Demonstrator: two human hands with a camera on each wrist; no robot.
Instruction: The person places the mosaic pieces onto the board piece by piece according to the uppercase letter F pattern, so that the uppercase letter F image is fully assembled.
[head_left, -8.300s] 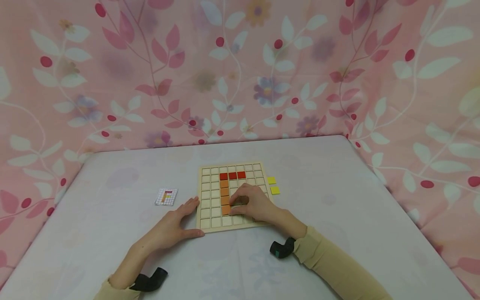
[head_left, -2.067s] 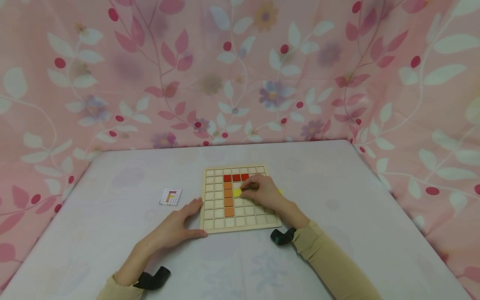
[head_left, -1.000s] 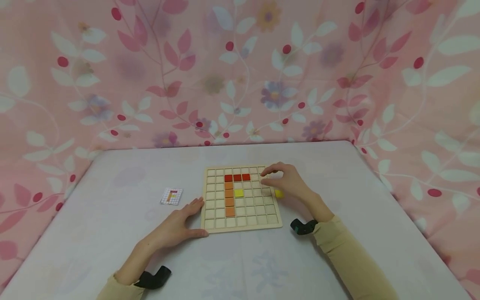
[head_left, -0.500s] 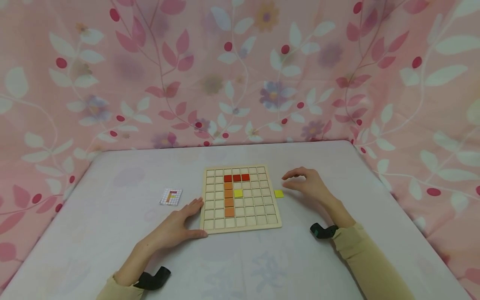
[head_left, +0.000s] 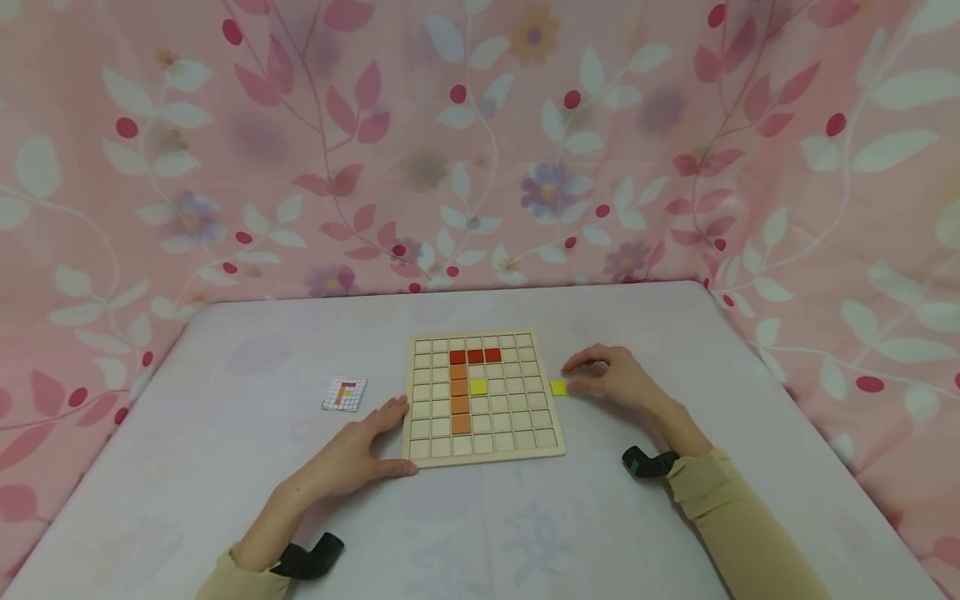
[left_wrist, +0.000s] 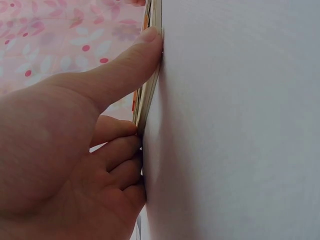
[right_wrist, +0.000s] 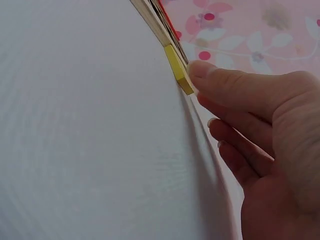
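Note:
A wooden grid board [head_left: 517, 442] lies at the middle of the table. It carries a row of red tiles [head_left: 476, 357], a column of orange tiles [head_left: 460, 389] and one yellow tile [head_left: 478, 387] right of that column. My left hand [head_left: 337, 458] rests against the board's left side, thumb at the near corner, fingertips along the edge. Beside the board's right edge lies another yellow tile [head_left: 559, 388], flat on the table. My right hand [head_left: 618, 383] is just right of it, thumb tip [right_wrist: 200, 69] right at its end, index finger spread apart from the thumb.
Left of the board lies a small card [head_left: 345, 393] printed with a coloured grid pattern. The table [head_left: 480, 533] has a pale cloth. A pink floral curtain [head_left: 420, 167] hangs behind and at both sides. Black devices are strapped at both wrists.
My right hand has set one of two yellow tiles from beside the board into the grid, then moved off rightward and down to the other. My left hand has stayed at the board's edge.

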